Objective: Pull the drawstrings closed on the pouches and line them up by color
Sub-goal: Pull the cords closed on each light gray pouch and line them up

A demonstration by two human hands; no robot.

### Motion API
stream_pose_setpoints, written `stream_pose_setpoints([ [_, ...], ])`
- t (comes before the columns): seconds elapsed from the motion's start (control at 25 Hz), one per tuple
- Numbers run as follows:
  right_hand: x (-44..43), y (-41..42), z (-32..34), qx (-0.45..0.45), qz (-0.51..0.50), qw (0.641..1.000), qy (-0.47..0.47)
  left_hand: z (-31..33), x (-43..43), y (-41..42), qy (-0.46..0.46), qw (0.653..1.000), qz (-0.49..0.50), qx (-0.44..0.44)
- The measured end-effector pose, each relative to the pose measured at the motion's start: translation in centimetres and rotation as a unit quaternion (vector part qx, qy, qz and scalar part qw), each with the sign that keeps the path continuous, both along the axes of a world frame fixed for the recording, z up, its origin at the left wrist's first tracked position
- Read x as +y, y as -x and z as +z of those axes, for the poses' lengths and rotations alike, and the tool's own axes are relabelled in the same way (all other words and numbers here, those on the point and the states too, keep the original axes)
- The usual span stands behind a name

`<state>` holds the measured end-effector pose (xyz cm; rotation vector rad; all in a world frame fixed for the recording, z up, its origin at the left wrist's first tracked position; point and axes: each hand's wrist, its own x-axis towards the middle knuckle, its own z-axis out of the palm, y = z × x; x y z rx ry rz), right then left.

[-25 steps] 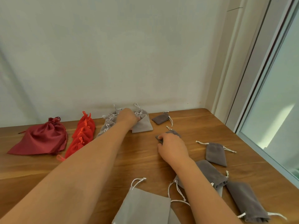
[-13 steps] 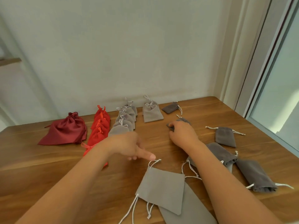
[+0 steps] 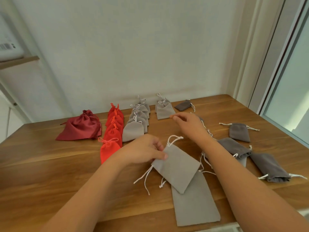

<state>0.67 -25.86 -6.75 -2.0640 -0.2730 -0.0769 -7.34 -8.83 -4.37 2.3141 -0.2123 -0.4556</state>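
Note:
My left hand (image 3: 145, 151) pinches the top left edge of a flat light grey pouch (image 3: 178, 169) with loose white drawstrings, which lies across a longer light grey pouch (image 3: 195, 205). My right hand (image 3: 189, 126) hovers just beyond it, fingers loosely curled, nothing visible in them. Lined up at the back are a dark red pouch (image 3: 80, 126), a row of orange-red pouches (image 3: 113, 131), a row of cinched light grey pouches (image 3: 138, 119), one more light grey pouch (image 3: 163, 109) and a dark grey pouch (image 3: 184, 105).
Loose dark grey pouches lie on the wooden table (image 3: 50, 164) at the right: one small (image 3: 239, 132), one behind my right forearm (image 3: 234, 148), one near the edge (image 3: 269, 166). A wall closes the back and a window frame (image 3: 275, 64) stands at the right.
My left hand came back from the far grey row and took hold of the near light grey pouch. My right hand lifted off the dark grey pouch.

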Motion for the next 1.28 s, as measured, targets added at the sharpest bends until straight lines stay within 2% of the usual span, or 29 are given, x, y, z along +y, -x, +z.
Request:
stream_pose_setpoints([
  [0.08, 0.2, 0.7, 0.8, 0.061, 0.089, 0.986, -0.128, 0.3, 0.6, -0.6, 0.051, 0.995, 0.073, -0.046],
  [0.16, 0.4, 1.2, 1.3, 0.108, 0.151, 0.966, -0.178, 0.1, 0.9, -1.0, 0.124, 0.977, 0.138, -0.101],
  [0.28, 0.6, 0.9, 0.9, 0.115, 0.159, 0.963, -0.183, -0.9, 1.4, -1.7, 0.204, 0.943, 0.196, -0.172],
  [0.44, 0.6, 0.5, 0.6, 0.106, 0.136, 0.953, -0.251, -1.8, 1.5, -2.0, 0.212, 0.931, 0.206, -0.216],
  [0.56, 0.8, 0.7, 0.6, 0.110, 0.160, 0.961, -0.198, -2.1, 1.3, -2.1, 0.247, 0.919, 0.226, -0.208],
  [0.68, 1.1, 0.8, 0.3, 0.103, 0.148, 0.967, -0.178, -1.9, 1.7, -2.0, 0.298, 0.918, 0.216, -0.150],
  [0.88, 0.7, 0.5, 0.4, 0.083, 0.100, 0.968, -0.215, -1.6, 2.5, -1.5, 0.272, 0.937, 0.163, -0.146],
  [1.04, 0.3, 0.5, 0.7, 0.078, 0.085, 0.974, -0.197, -1.6, 2.8, -1.5, 0.245, 0.944, 0.142, -0.171],
  [1.28, 0.2, 0.1, 0.8, 0.084, 0.068, 0.943, -0.315, -1.9, 2.6, -1.5, 0.239, 0.941, 0.152, -0.184],
])
